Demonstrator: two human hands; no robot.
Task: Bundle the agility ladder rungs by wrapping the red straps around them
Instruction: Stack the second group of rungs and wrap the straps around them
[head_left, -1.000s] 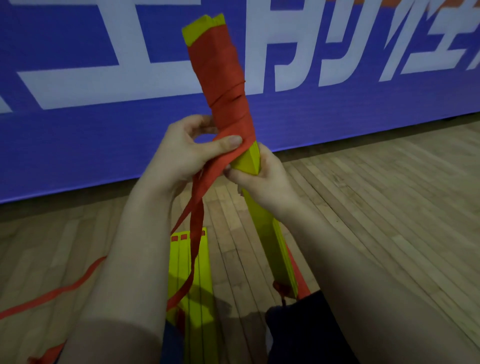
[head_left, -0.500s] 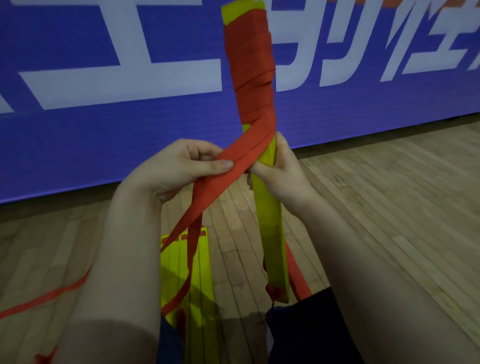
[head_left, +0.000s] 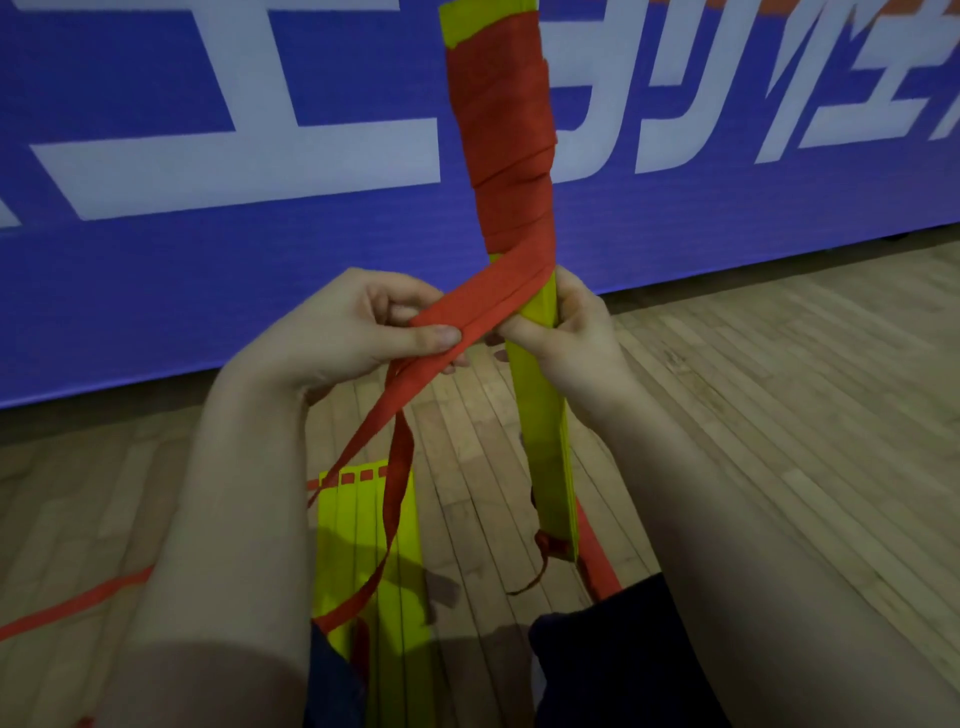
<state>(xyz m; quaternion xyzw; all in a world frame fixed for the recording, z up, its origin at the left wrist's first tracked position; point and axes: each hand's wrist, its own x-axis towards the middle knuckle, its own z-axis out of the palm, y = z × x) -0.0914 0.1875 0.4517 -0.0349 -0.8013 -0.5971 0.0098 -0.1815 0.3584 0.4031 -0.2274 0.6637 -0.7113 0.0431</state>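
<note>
A stack of yellow ladder rungs (head_left: 543, 431) stands almost upright in front of me, its upper half wound in red strap (head_left: 506, 130). My right hand (head_left: 574, 343) grips the stack just below the wrapping. My left hand (head_left: 353, 332) pinches the loose red straps (head_left: 483, 306) between thumb and fingers, pulling them down-left from the bundle. The straps trail on down (head_left: 379, 441) to the floor. The stack's top is cut off by the frame.
A second set of yellow rungs (head_left: 363, 545) lies flat on the wooden floor (head_left: 779, 415) between my knees. More red strap (head_left: 72, 603) runs off to the left. A blue banner wall (head_left: 208, 249) stands close ahead.
The bundle has swung from leaning left to nearly upright and shifted right. Both hands moved with it; the straps now cross the stack's front lower down.
</note>
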